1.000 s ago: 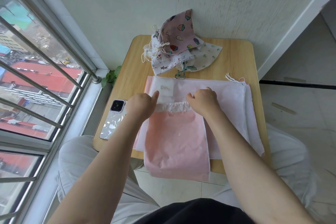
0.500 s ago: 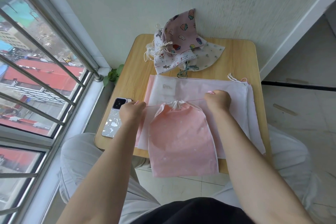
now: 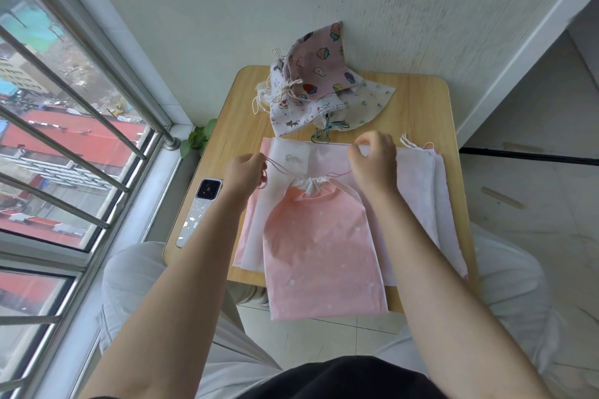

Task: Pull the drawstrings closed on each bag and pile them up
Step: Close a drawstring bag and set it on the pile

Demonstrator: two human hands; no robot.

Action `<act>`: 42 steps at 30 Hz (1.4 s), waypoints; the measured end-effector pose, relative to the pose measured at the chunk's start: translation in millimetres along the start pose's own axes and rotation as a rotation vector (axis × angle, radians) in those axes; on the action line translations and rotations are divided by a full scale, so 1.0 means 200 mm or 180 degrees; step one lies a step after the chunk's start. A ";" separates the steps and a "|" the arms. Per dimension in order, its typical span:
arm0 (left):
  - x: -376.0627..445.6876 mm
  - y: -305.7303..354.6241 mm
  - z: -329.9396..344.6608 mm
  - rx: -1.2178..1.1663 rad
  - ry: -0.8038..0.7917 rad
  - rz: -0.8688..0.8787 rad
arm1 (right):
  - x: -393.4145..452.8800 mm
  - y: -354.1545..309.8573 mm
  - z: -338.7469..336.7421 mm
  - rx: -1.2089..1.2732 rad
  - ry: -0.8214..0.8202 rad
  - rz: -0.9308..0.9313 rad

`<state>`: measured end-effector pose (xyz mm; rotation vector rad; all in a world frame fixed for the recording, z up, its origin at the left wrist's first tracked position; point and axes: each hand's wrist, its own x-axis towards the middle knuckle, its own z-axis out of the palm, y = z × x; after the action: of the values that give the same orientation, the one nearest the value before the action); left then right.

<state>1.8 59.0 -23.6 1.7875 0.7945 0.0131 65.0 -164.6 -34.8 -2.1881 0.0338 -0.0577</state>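
Two hands, left [image 3: 244, 173] and right [image 3: 376, 162], flanking the cinched pink bag [image 3: 321, 246].

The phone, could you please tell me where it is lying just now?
In the head view, the phone lies at the table's left edge, nearest the window, just left of the left hand.

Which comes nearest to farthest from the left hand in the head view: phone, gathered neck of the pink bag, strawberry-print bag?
From the left hand:
1. Phone, just left, by the window.
2. Gathered neck of the pink bag, to its right.
3. Strawberry-print bag, by the wall.
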 end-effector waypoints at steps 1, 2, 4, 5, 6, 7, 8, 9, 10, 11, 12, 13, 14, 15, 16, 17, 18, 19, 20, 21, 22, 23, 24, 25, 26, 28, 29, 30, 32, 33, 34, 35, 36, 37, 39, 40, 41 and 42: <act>0.01 0.01 0.01 0.0086 -0.0048 0.0088 | -0.01 0.00 0.01 -0.0253 -0.0286 0.0095; 0.01 0.01 0.02 0.0112 -0.0114 0.0186 | -0.01 0.00 0.02 -0.0506 -0.0621 0.0194; 0.01 0.03 0.04 0.0007 -0.0356 0.0330 | -0.03 0.00 0.04 -0.0849 -0.1101 0.0278; 0.01 0.03 0.05 0.0008 -0.0528 0.0380 | -0.05 0.00 0.05 -0.0936 -0.1197 0.0286; 0.01 0.03 0.06 0.0106 -0.0600 0.0477 | -0.06 0.00 0.06 -0.0956 -0.1228 0.0287; 0.00 0.03 0.07 0.0342 -0.0521 0.0588 | -0.07 -0.01 0.06 -0.0952 -0.1232 0.0281; 0.01 0.02 0.07 0.0638 -0.0322 0.0748 | -0.08 -0.01 0.07 -0.0964 -0.1247 0.0258; 0.00 0.02 0.08 0.0977 -0.0114 0.0841 | -0.09 -0.01 0.07 -0.0985 -0.1268 0.0253; -0.02 0.02 0.08 0.1319 -0.0028 0.0826 | -0.09 -0.01 0.07 -0.1029 -0.1280 0.0242; -0.04 0.03 0.10 0.1614 -0.0149 0.0697 | -0.10 -0.02 0.07 -0.1063 -0.1307 0.0251; -0.08 0.03 0.11 0.1870 -0.0351 0.0524 | -0.10 -0.02 0.08 -0.1074 -0.1342 0.0274; -0.11 0.04 0.13 0.2058 -0.0517 0.0367 | -0.11 -0.03 0.08 -0.1046 -0.1389 0.0317; -0.14 0.04 0.15 0.2157 -0.0586 0.0297 | -0.11 -0.03 0.09 -0.0992 -0.1438 0.0351; -0.15 0.03 0.17 0.2154 -0.0628 0.0235 | -0.12 -0.03 0.10 -0.0920 -0.1479 0.0366; -0.15 0.02 0.18 0.2079 -0.0609 0.0229 | -0.13 -0.03 0.11 -0.0831 -0.1508 0.0360; -0.15 0.01 0.19 0.1947 -0.0579 0.0223 | -0.14 -0.03 0.12 -0.0742 -0.1527 0.0343; -0.15 0.00 0.19 0.1795 -0.0574 0.0230 | -0.15 -0.03 0.13 -0.0662 -0.1532 0.0307; -0.15 -0.01 0.20 0.1587 -0.0600 0.0207 | -0.16 -0.03 0.13 -0.0592 -0.1530 0.0273; -0.16 0.00 0.20 0.1344 -0.0638 0.0193 | -0.17 -0.03 0.13 -0.0518 -0.1509 0.0242; -0.18 0.00 0.20 0.1025 -0.0672 0.0173 | -0.18 -0.03 0.13 -0.0441 -0.1478 0.0230; -0.19 0.01 0.19 0.0655 -0.0701 0.0147 | -0.18 -0.03 0.13 -0.0371 -0.1443 0.0227; -0.20 0.02 0.19 0.0287 -0.0752 0.0109 | -0.19 -0.03 0.13 -0.0314 -0.1408 0.0232; -0.20 0.02 0.19 -0.0034 -0.0825 0.0093 | -0.19 -0.04 0.13 -0.0247 -0.1394 0.0244; -0.21 0.03 0.18 -0.0304 -0.0925 0.0100 | -0.19 -0.04 0.13 -0.0167 -0.1393 0.0269; -0.21 0.03 0.18 -0.0530 -0.1023 0.0102 | -0.18 -0.05 0.13 -0.0089 -0.1381 0.0286; -0.21 0.04 0.17 -0.0849 -0.1146 0.0089 | -0.17 -0.06 0.12 0.0117 -0.1312 0.0357; -0.21 0.05 0.17 -0.0923 -0.1175 0.0079 | -0.17 -0.07 0.11 0.0319 -0.1261 0.0440; -0.21 0.06 0.17 -0.0949 -0.1185 0.0070 | -0.16 -0.08 0.09 0.0589 -0.1203 0.0516; -0.21 0.07 0.15 -0.0821 -0.1190 0.0042 | -0.14 -0.10 0.06 0.0970 -0.1106 0.0565; -0.21 0.08 0.15 -0.0645 -0.1205 0.0019 | -0.13 -0.12 0.04 0.1078 -0.1089 0.0529; -0.21 0.08 0.14 -0.0413 -0.1243 0.0005 | -0.12 -0.14 0.02 0.1197 -0.1093 0.0491; -0.22 0.09 0.14 -0.0173 -0.1316 0.0005 | -0.12 -0.17 0.00 0.1321 -0.1110 0.0430; -0.23 0.11 0.14 0.0027 -0.1413 0.0025 | -0.11 -0.20 0.00 0.1430 -0.1132 0.0344; -0.24 0.12 0.15 0.0160 -0.1524 0.0056 | -0.11 -0.22 0.00 0.1474 -0.1153 0.0247; -0.25 0.14 0.15 0.0204 -0.1722 0.0061 | -0.10 -0.25 -0.01 0.1319 -0.1175 0.0055; -0.26 0.15 0.15 0.0159 -0.1818 0.0039 | -0.10 -0.26 -0.01 0.1228 -0.1196 -0.0018; -0.27 0.16 0.15 0.0115 -0.1906 0.0042 | -0.11 -0.27 0.00 0.1178 -0.1239 -0.0061; -0.27 0.16 0.15 0.0113 -0.1970 0.0078 | -0.11 -0.27 0.00 0.1180 -0.1288 -0.0059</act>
<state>-12.6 1.0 12.6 1.6945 0.3256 -0.5163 42.6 -132.9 8.3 -1.7942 -0.2101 0.3427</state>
